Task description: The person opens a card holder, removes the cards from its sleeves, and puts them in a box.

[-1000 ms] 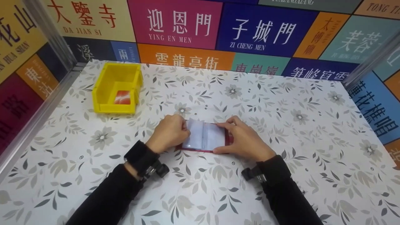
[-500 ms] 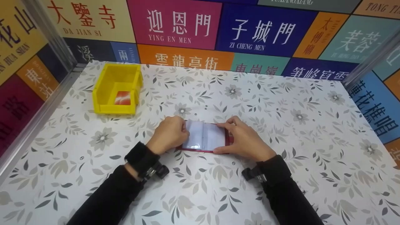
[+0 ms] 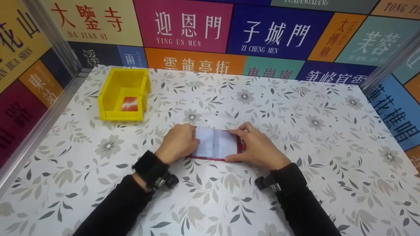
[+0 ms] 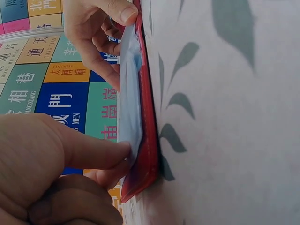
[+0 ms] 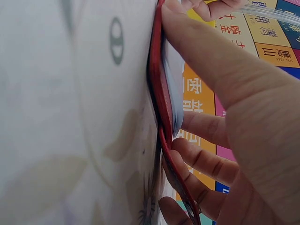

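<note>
A small red card holder (image 3: 226, 144) lies open on the table, its clear, whitish plastic sleeves (image 3: 205, 142) spread to both sides of the spine. At its left edge, my left hand (image 3: 178, 142) pinches the sleeves between thumb and curled index finger, as the left wrist view shows at the fingertips (image 4: 123, 152). The red cover (image 4: 149, 126) sits beneath them. My right hand (image 3: 259, 146) grips the right side, thumb on the near edge and fingers at the far edge. In the right wrist view, a red flap (image 5: 180, 180) sticks out past the fingers.
A yellow bin (image 3: 123, 115) stands at the back left, with a red and white card (image 3: 130, 104) inside. The table (image 3: 295, 114) has a leaf-and-flower cover. Behind it rises a wall of coloured panels (image 3: 183, 28) with characters.
A sleeve that stood raised near the spine a second ago now lies flat on the left side. My left hand has come slightly nearer; the right hand stays at the holder's right side.
</note>
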`<state>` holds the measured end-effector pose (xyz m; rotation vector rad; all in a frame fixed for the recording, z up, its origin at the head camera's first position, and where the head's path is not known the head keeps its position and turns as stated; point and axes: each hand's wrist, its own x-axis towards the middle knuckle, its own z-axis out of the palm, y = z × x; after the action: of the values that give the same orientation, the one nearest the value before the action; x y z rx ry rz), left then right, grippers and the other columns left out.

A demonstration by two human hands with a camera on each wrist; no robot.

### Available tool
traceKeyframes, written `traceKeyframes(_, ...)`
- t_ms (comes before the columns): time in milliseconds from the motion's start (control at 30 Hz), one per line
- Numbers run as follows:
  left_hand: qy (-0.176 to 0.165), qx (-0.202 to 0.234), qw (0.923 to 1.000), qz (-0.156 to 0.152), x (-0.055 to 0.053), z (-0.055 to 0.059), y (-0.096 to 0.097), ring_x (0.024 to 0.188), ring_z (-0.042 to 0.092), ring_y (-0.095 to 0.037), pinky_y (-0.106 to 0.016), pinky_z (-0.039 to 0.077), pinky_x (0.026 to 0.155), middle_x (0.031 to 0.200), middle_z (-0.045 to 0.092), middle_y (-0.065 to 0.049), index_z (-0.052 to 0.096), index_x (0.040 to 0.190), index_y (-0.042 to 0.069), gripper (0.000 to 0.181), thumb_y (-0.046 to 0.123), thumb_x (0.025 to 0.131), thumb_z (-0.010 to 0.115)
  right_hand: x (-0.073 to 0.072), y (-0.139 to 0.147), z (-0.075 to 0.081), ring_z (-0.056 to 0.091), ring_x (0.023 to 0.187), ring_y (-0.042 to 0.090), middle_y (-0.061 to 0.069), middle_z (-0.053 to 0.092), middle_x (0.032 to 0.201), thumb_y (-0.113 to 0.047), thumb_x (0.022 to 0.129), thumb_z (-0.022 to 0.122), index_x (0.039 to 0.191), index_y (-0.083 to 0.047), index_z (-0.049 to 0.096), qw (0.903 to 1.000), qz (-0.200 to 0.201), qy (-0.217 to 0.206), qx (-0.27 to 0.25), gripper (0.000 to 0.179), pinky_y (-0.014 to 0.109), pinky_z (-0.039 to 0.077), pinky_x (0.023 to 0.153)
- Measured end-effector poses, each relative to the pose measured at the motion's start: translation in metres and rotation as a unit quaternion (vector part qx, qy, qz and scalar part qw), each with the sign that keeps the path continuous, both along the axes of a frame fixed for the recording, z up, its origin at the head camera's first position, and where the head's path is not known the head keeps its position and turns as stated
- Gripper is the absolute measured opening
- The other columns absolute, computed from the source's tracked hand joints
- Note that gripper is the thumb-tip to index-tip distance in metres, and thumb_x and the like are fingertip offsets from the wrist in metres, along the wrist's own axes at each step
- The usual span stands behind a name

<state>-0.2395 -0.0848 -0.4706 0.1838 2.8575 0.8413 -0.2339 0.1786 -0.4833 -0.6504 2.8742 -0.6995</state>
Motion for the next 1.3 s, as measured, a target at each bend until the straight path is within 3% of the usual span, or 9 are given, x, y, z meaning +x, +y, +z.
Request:
traceKeyframes(133, 0.009, -0.006, 0.9999, -0.005, 0.0, -0.001, 0.001, 0.065, 0.057, -0.025, -0.033, 0.041, 0.055, 0.067, 0.055, -0.003, 0.054, 0.067, 0.014, 0.029, 0.01, 0.091, 0.07, 0.0, 0.001, 0.0, 0.052, 0.092, 0.019, 0.004, 0.054, 0.126, -0.056, 0.074, 0.096, 0.15, -0.014, 0.063, 1.0, 0.004, 0.008, -0.001, 0.094, 0.034, 0.045, 0.085)
traceKeyframes(567, -0.025, -0.016, 0.9995, -0.012, -0.003, 0.002, 0.004, 0.07, 0.061, -0.026, -0.034, 0.047, 0.06, 0.078, 0.064, -0.008, 0.064, 0.079, 0.01, 0.016, 0.012, 0.095, 0.07, 0.001, 0.004, 0.001, 0.052, 0.093, 0.019, 0.003, 0.052, 0.126, -0.057, 0.073, 0.096, 0.151, -0.016, 0.062, 1.0, -0.006, 0.0, -0.002, 0.094, 0.035, 0.045, 0.084)
traceKeyframes(933, -0.035, -0.001, 0.9992, -0.022, -0.003, 0.002, -0.002, 0.063, 0.06, -0.023, -0.031, 0.045, 0.056, 0.068, 0.058, -0.004, 0.059, 0.074, 0.011, 0.023, 0.013, 0.095, 0.069, 0.001, 0.0, 0.0, 0.053, 0.096, 0.02, 0.002, 0.051, 0.129, -0.06, 0.074, 0.094, 0.153, -0.019, 0.06, 0.9998, -0.009, -0.017, 0.001, 0.095, 0.035, 0.045, 0.085)
traceKeyframes(967, -0.026, 0.009, 0.9992, -0.028, -0.008, -0.01, -0.005, 0.062, 0.059, -0.022, -0.031, 0.044, 0.056, 0.067, 0.057, -0.002, 0.058, 0.073, 0.012, 0.024, 0.015, 0.094, 0.069, 0.001, 0.0, -0.001, 0.053, 0.096, 0.019, 0.002, 0.052, 0.128, -0.06, 0.074, 0.094, 0.153, -0.018, 0.061, 0.9999, -0.008, -0.014, -0.001, 0.095, 0.035, 0.045, 0.086)
traceKeyframes(1167, -0.036, 0.034, 0.9985, -0.024, -0.009, -0.016, -0.008, 0.062, 0.058, -0.019, -0.028, 0.041, 0.058, 0.065, 0.054, 0.001, 0.055, 0.069, 0.014, 0.03, 0.015, 0.095, 0.07, 0.001, 0.002, -0.005, 0.053, 0.099, 0.019, 0.002, 0.053, 0.125, -0.056, 0.074, 0.096, 0.151, -0.018, 0.062, 1.0, -0.004, -0.003, -0.009, 0.092, 0.035, 0.046, 0.088)
traceKeyframes(1200, -0.049, 0.031, 0.9982, -0.015, -0.004, -0.005, -0.005, 0.063, 0.058, -0.02, -0.028, 0.042, 0.059, 0.065, 0.054, 0.0, 0.055, 0.07, 0.013, 0.03, 0.014, 0.096, 0.071, 0.001, 0.002, -0.006, 0.053, 0.099, 0.019, 0.001, 0.053, 0.125, -0.056, 0.074, 0.096, 0.151, -0.018, 0.062, 0.9999, -0.004, -0.005, -0.009, 0.092, 0.035, 0.046, 0.088)
traceKeyframes(1300, -0.065, 0.03, 0.9974, -0.008, -0.006, -0.008, -0.007, 0.063, 0.057, -0.019, -0.028, 0.042, 0.06, 0.066, 0.054, 0.0, 0.056, 0.071, 0.014, 0.032, 0.016, 0.097, 0.074, -0.001, 0.001, -0.009, 0.053, 0.097, 0.018, 0.001, 0.052, 0.126, -0.056, 0.074, 0.095, 0.152, -0.018, 0.061, 0.9999, -0.002, -0.011, -0.007, 0.093, 0.035, 0.046, 0.086)
